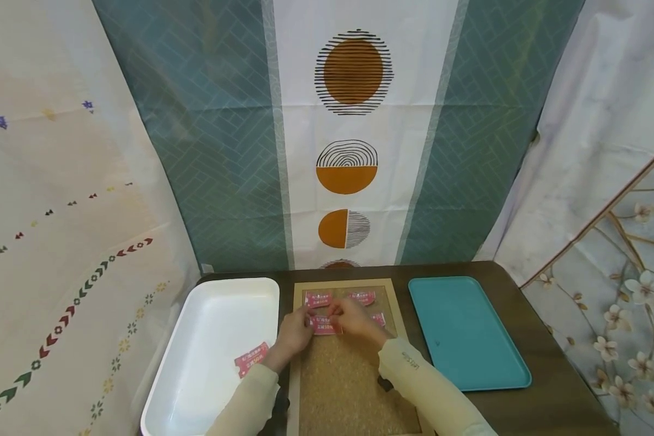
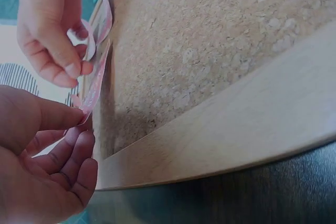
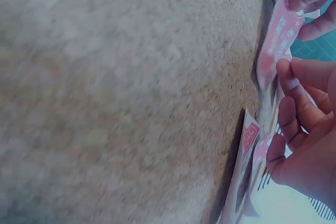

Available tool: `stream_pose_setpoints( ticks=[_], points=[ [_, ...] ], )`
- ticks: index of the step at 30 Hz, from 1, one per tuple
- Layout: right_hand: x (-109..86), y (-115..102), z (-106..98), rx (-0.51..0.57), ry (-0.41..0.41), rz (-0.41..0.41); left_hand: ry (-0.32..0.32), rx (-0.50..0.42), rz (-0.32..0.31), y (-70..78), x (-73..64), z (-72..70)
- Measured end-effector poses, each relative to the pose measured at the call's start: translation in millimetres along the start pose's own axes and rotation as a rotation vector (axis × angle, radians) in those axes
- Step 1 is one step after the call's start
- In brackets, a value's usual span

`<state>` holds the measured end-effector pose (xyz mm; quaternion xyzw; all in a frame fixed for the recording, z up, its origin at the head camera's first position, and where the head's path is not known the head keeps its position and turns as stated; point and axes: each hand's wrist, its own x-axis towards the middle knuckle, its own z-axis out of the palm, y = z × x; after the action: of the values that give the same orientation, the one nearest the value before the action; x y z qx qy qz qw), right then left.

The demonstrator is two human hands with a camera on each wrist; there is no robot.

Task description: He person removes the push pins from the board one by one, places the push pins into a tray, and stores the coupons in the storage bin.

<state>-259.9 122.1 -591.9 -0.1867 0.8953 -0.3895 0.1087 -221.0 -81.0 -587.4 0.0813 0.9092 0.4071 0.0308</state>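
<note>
Between my hands, a pink printed paper coupon [image 1: 324, 327] stands low over the wood-framed cork board [image 1: 349, 381]. My left hand [image 1: 295, 332] pinches its left end between thumb and fingers. At the coupon's upper right edge, the thumb and forefinger of my right hand [image 1: 355, 318] come together and seem to pinch it; the right wrist view shows these fingertips [image 3: 285, 67] against the paper. Other pink coupons lie on the board's far part: one coupon [image 1: 317, 299] at upper left, another coupon [image 1: 364, 297] at upper right, and a third [image 1: 379, 319] partly behind my right hand.
Left of the board stands a white tray [image 1: 212, 303] with a pink coupon [image 1: 251, 358] in it, beside my left forearm. A teal tray [image 1: 469, 333] lies on the right of the dark table [image 1: 545, 369]. Patterned cloths [image 1: 229, 151] hang behind and at both sides.
</note>
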Motion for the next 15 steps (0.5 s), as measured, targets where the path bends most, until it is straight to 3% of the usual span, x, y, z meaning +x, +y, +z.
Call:
stream_pose_setpoints(
  ticks=[7,15],
  points=[
    [-5.4,3,-9,-0.021,0.008,-0.103,0.060,0.003,0.036,4.6,-0.3,-10.1],
    [-10.4,5,-16,0.013,0.026,-0.055,0.087,-0.005,0.031,7.8,-1.7,-18.6]
  ],
)
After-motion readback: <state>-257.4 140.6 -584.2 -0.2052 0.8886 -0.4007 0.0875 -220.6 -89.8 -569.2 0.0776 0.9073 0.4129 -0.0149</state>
